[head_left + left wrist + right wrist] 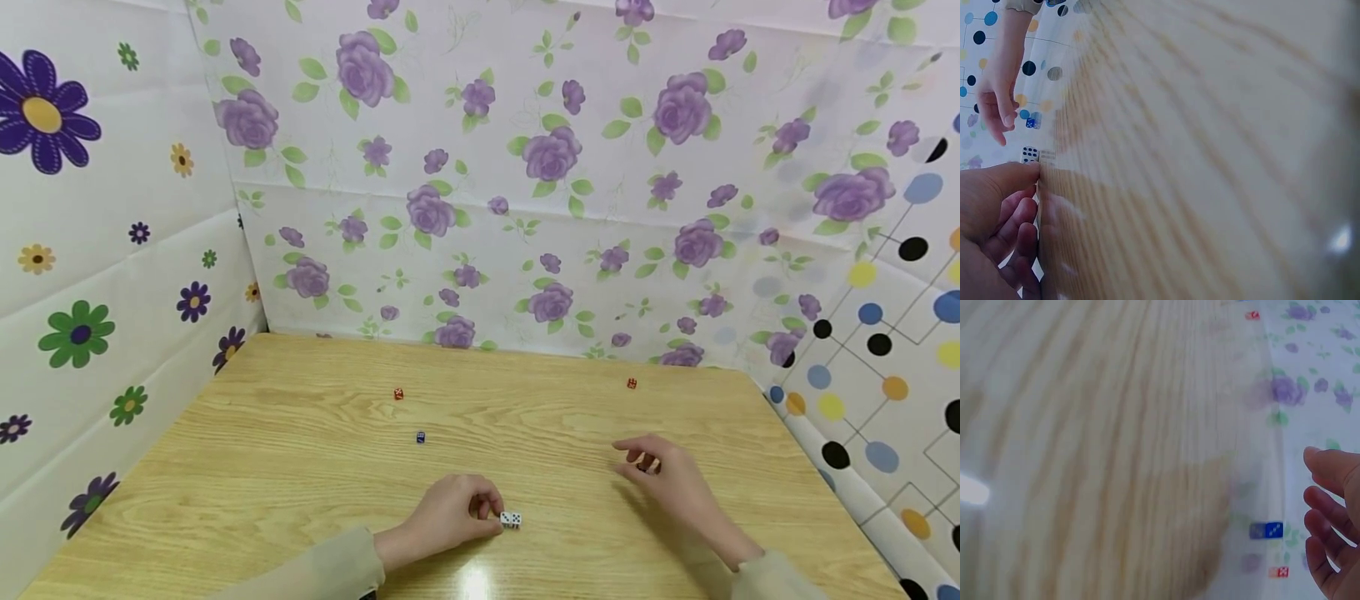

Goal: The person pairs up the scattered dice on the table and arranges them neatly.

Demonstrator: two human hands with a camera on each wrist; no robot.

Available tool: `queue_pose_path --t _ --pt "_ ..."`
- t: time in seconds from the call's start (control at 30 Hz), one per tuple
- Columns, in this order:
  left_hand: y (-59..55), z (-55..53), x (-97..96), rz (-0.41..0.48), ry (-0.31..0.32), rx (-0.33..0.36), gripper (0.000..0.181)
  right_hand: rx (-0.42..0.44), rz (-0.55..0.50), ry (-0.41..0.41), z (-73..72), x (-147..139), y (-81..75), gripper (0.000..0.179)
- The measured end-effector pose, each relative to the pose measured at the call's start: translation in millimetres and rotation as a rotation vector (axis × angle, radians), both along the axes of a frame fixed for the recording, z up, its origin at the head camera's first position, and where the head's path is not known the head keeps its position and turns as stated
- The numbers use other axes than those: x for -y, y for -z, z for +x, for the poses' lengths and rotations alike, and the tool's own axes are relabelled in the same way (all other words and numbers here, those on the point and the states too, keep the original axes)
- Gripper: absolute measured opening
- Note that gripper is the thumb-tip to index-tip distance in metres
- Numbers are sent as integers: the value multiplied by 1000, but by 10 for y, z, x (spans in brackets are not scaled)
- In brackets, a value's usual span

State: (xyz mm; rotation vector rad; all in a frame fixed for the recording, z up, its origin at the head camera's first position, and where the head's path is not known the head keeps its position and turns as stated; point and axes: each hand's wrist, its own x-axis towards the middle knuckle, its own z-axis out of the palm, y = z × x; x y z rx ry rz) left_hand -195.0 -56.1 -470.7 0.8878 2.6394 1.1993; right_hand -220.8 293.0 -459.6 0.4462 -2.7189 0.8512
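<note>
Two white dice (511,520) with black pips stand side by side on the wooden table, low in the middle of the head view. My left hand (450,515) rests there, thumb and index fingertips pinching the left white die. Its other fingers are curled in. To the right, my right hand (671,479) hovers low over the table with loosely bent fingers and a gap between thumb and index finger. A blue die (1274,530) lies near those fingers, apart from them in the right wrist view; the hand mostly hides it in the head view.
Farther back lie one red die (398,393) on the left and another red die (632,383) on the right. A second blue die (421,437) sits left of centre. Patterned sheets (487,275) wall the table (300,450) at the back and both sides.
</note>
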Motion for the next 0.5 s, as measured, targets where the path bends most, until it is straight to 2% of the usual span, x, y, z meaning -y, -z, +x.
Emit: queue_pose_path --t 0.17,0.5 --pt "0 0 1 -3 0 -5 11 2 63 24 -37 -146 -1 29" --pt "20 -4 2 -8 0 -19 11 102 112 41 -47 -344 -4 29"
